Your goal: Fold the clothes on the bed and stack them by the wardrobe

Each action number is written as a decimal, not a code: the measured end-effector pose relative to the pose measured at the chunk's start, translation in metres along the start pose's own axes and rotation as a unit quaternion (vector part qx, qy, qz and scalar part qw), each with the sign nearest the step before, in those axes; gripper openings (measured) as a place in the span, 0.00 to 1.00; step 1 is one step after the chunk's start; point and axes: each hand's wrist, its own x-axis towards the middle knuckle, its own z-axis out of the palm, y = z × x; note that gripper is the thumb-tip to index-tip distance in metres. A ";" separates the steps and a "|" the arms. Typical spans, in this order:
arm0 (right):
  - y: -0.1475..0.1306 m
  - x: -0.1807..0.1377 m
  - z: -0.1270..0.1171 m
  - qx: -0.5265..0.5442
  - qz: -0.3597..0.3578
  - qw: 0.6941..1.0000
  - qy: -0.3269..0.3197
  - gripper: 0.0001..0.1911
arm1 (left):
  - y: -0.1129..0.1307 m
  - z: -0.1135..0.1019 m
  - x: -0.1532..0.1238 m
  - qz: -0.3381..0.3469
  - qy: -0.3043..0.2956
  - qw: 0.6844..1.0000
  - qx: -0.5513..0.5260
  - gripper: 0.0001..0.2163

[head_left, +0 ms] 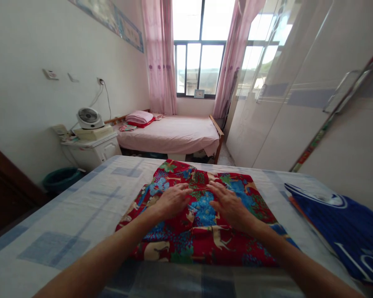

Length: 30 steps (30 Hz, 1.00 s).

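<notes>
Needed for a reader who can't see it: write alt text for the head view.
Left hand and right hand are palm down, on or just over a red patterned cloth on a blue-and-white sheet. Blue fabric lies at right; beyond are a pink-covered bed, a window and a small fan.

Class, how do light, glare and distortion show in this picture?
In the head view throughout: upper window panes wash out white; glossy wardrobe doors reflect glare and look slanted by wide-angle distortion; the red patterned cloth shows no sharp hand shadows.
</notes>
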 end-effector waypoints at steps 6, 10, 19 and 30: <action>0.084 0.017 0.030 -0.055 0.111 0.991 -0.054 0.27 | -0.061 0.045 0.015 -0.135 0.016 0.990 0.023 0.21; 0.191 -0.003 -0.009 -0.085 0.273 0.958 0.018 0.26 | -0.101 0.029 0.009 -0.214 0.056 0.975 0.024 0.19; 0.240 0.037 0.003 -0.025 0.319 0.941 0.109 0.23 | -0.158 0.005 0.055 -0.369 0.147 0.917 -0.028 0.21; 0.229 0.035 0.003 0.119 0.295 0.935 0.155 0.16 | -0.157 0.033 0.059 -0.300 0.303 0.881 -0.205 0.17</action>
